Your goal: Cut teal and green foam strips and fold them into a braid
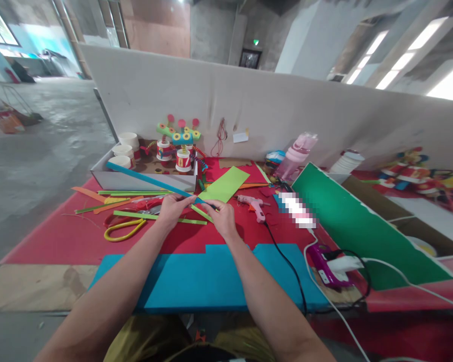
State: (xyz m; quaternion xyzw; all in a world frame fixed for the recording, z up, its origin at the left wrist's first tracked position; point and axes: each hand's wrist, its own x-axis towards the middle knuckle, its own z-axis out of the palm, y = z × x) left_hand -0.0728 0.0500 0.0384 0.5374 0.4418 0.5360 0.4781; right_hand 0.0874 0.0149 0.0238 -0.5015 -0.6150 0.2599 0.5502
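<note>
A long narrow blue strip (147,180) runs slanting from the white box's edge down to my two hands. My left hand (173,208) pinches it near its lower right end. Just to the right, my right hand (222,216) has its fingers closed on the end of the same strip. Behind the hands lies a light green paper sheet (226,185). Green strips (166,217) and yellow-handled scissors (124,230) are left of my left hand. A pink glue gun (254,205) rests right of my right hand. Large blue sheets (189,281) lie under my forearms.
At the back left, a white box (143,181) holds paper cups and decorated cup figures. A pink bottle (295,156) stands at the back. On the right are a purple power strip (330,266) with cables and a green board (355,231). A white partition (249,100) rises behind.
</note>
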